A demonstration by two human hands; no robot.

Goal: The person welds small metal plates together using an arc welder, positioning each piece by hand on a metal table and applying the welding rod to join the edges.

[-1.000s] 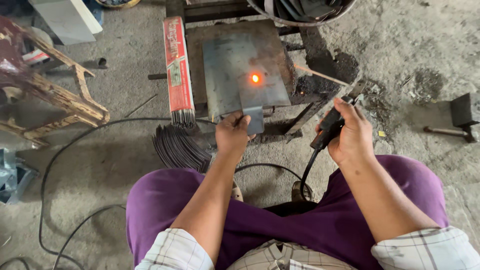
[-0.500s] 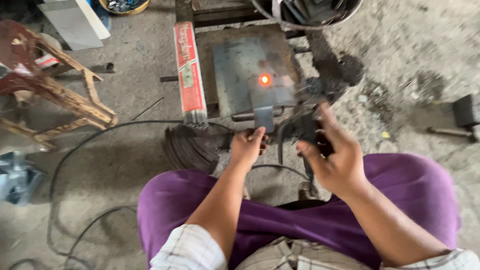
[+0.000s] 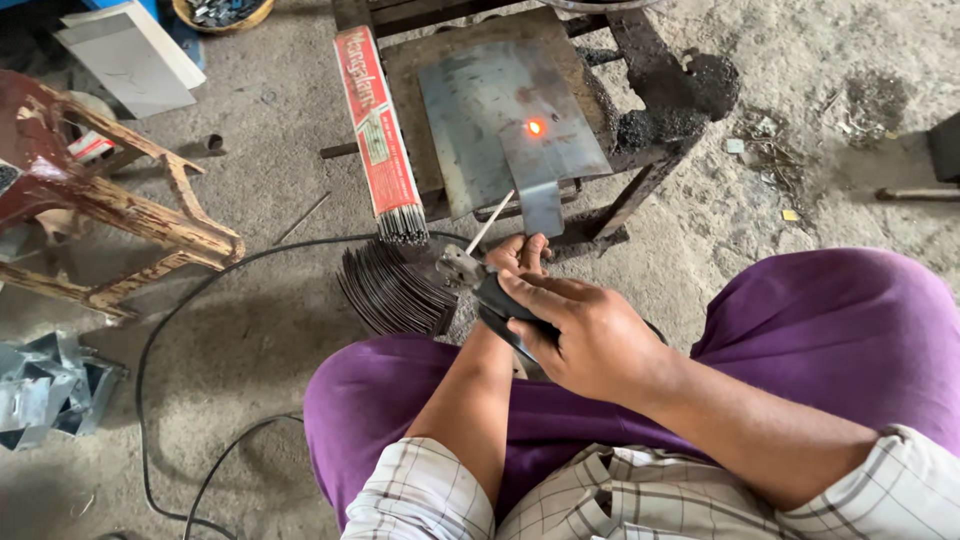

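Right hand is closed around the black-handled welding electrode holder, now drawn back over the lap; a second ago it was held out to the right of the worktop. Left hand has left the plate edge and is pinched on the thin grey welding rod at the holder's jaws. The flat grey steel plate lies on the dark metal-framed worktop, its orange weld spot dimmer than before. The long red electrode carton lies just beside the plate. Judgement: arc broken, rod being seated or changed.
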